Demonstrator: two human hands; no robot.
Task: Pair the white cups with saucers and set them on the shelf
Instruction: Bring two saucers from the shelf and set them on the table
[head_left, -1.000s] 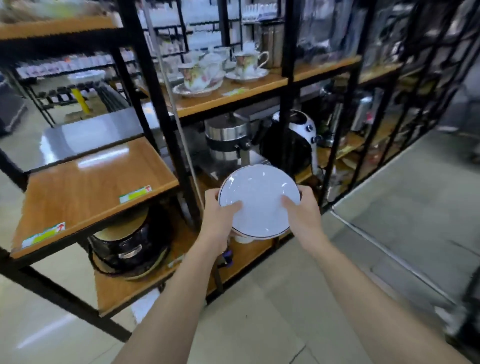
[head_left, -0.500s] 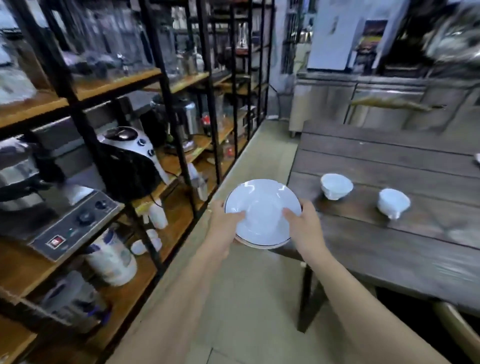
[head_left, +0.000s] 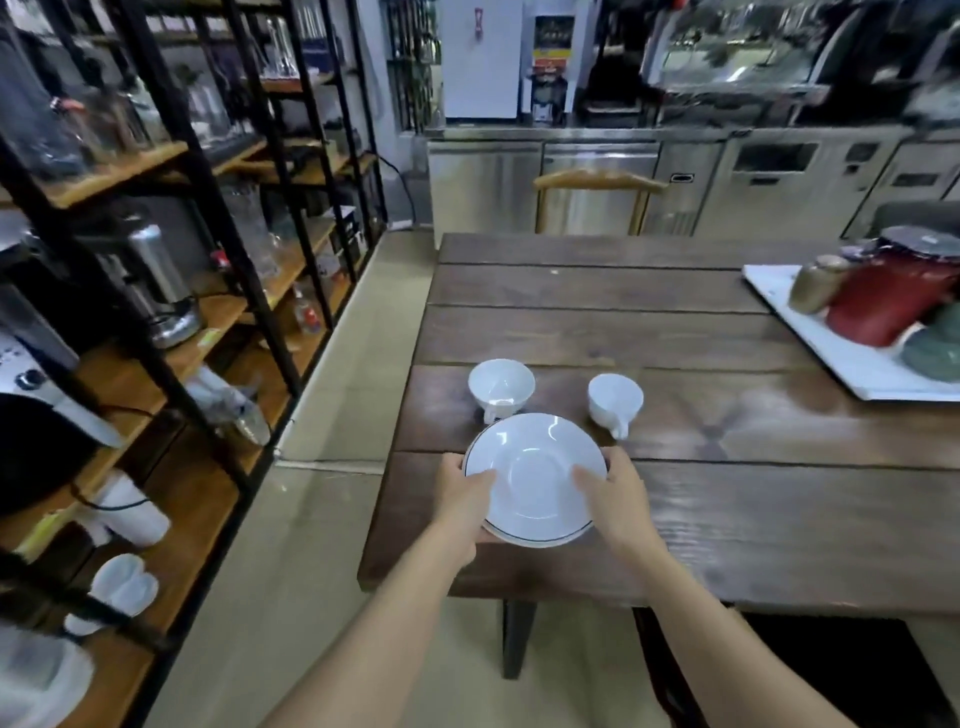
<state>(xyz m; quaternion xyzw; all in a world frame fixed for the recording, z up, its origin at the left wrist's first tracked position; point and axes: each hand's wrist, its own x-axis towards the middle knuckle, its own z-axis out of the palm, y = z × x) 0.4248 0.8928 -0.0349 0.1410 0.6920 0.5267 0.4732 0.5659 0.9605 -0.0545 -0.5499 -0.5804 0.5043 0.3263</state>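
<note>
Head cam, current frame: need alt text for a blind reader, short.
Two bare hands, left hand and right hand, hold a stack of white round saucers with dark rims over the near edge of a dark wooden plank table. Two white ceramic cups stand just beyond; black metal shelving with wooden boards runs along the left.

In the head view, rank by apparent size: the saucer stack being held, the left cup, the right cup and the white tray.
1. White tray, though cut off by the frame edge.
2. Saucer stack, nearest the camera.
3. Left cup and right cup look about alike; not ranked.
</note>
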